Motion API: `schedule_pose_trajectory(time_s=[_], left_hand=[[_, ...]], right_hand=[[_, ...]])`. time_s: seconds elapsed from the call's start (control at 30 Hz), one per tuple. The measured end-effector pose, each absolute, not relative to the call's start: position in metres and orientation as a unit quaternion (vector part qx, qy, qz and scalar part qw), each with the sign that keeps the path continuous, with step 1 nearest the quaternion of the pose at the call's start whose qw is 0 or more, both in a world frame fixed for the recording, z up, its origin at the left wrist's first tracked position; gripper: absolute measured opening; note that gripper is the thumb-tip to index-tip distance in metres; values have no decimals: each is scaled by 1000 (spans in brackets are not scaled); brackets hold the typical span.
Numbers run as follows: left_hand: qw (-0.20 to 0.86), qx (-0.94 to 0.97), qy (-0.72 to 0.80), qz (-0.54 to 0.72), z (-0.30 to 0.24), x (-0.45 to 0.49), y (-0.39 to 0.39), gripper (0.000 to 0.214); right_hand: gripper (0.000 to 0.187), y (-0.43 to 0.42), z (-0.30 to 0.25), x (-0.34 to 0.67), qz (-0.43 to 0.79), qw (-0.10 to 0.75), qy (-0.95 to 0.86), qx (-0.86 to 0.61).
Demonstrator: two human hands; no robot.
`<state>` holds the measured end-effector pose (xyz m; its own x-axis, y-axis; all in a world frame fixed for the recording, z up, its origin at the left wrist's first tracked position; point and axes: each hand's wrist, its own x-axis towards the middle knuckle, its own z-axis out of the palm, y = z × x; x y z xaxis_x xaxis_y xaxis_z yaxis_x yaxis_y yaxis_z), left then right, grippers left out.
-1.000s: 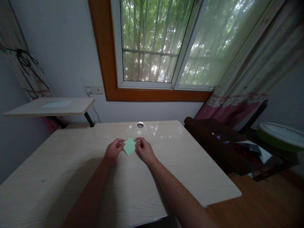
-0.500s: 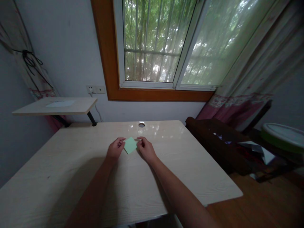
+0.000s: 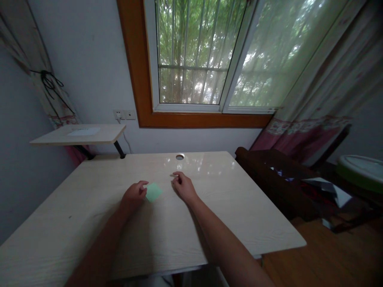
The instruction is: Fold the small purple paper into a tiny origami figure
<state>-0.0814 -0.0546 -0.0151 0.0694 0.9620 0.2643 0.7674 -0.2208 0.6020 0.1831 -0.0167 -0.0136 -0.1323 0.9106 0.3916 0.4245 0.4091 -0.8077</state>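
Note:
A small square of light green paper (image 3: 153,192), turned like a diamond, is pinched at its left corner by my left hand (image 3: 134,194), just above the table or touching it; I cannot tell which. To the right, my right hand (image 3: 183,186) is apart from the paper. Its fingers are loosely curled, with a gap between the index finger and thumb, and I see nothing in them. Both forearms reach in from the bottom edge over the pale wooden table (image 3: 233,215).
A raised shelf (image 3: 104,135) on black legs stands at the table's back left. A round cable hole (image 3: 179,157) lies near the back edge. Right of the table is a dark brown sofa (image 3: 263,175) with papers on it. A window (image 3: 194,79) is behind.
My left hand has moved left and towards me with the green paper. My right hand has let go of the paper and stays nearly in place. The view has shifted slightly.

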Motion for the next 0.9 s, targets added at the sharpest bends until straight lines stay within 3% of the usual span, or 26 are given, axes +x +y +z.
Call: schedule_pose_trajectory(time_s=[0.4, 0.9], left_hand=[[72, 722, 596, 344, -21, -100, -65, 29], [76, 700, 603, 375, -19, -108, -67, 25]], right_hand=[[30, -20, -12, 185, 262, 456, -709, -470], [30, -17, -13, 183, 271, 458, -710, -461]])
